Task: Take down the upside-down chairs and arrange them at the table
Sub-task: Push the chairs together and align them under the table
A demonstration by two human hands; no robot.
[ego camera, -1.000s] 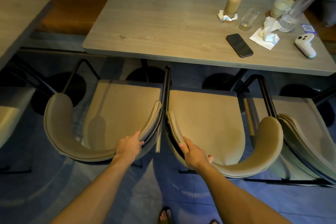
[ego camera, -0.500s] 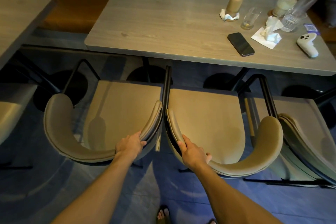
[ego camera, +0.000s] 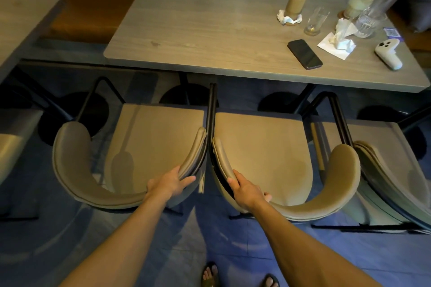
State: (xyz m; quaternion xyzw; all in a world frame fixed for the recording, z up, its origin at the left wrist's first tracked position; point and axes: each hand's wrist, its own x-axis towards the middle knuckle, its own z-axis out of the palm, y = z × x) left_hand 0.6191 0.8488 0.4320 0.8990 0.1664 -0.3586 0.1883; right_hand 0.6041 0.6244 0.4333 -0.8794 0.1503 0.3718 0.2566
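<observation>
No chair was upside down any more — the job looked almost done, with only lining up left. Two full chairs stood on the floor just in front of the table (ego camera: 210,37), touching side by side. The left hand (ego camera: 166,185) gripped the left chair (ego camera: 149,147) at its backrest; the right hand (ego camera: 247,190) gripped the right chair (ego camera: 263,151). A third chair (ego camera: 382,170) showed partly further right — and a piece of a fourth far left.

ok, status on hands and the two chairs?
Left hand grips left chair backrest; right hand grips right chair backrest. Both upright on floor, touching. Table edge just ahead.
</observation>
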